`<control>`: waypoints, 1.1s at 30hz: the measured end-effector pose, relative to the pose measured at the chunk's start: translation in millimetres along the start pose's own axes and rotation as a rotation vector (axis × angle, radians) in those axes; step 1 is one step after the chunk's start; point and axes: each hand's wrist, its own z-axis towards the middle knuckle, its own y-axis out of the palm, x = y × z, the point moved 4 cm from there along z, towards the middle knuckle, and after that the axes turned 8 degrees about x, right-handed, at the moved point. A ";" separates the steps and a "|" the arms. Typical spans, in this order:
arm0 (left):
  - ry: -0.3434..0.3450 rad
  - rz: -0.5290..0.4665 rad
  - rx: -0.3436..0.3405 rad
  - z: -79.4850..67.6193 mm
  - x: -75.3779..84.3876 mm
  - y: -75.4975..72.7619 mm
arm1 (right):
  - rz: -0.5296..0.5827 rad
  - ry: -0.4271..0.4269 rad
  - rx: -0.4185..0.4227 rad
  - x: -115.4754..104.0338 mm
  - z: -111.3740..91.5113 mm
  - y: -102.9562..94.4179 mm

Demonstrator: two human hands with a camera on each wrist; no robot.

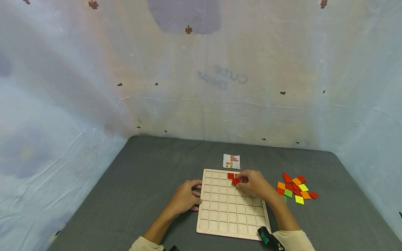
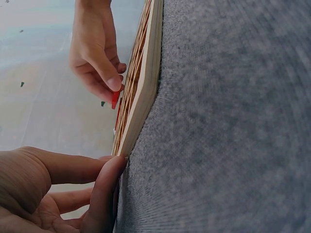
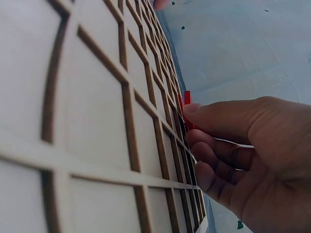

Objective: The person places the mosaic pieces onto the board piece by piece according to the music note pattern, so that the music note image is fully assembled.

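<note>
My right hand pinches a red square tile between thumb and fingers over the wooden grid board, near its far edge. In the right wrist view the red tile stands tilted at the thumb tip, just off the grid. Another red tile lies in a far-row cell, and a bit of red beside it is partly covered by my fingers. At the board's left edge my left hand holds the rim; in the left wrist view its thumb and index finger meet there.
Right of the board lies a loose cluster of red, orange, green and yellow tiles, some overlapping. A small printed pattern card rests just beyond the board's far edge. Grey cloth covers the table, with a pale patterned curtain behind.
</note>
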 end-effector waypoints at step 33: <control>-0.003 -0.008 -0.007 -0.8 -1.7 0.2 | 0.004 -0.053 -0.008 -3.6 2.4 7.9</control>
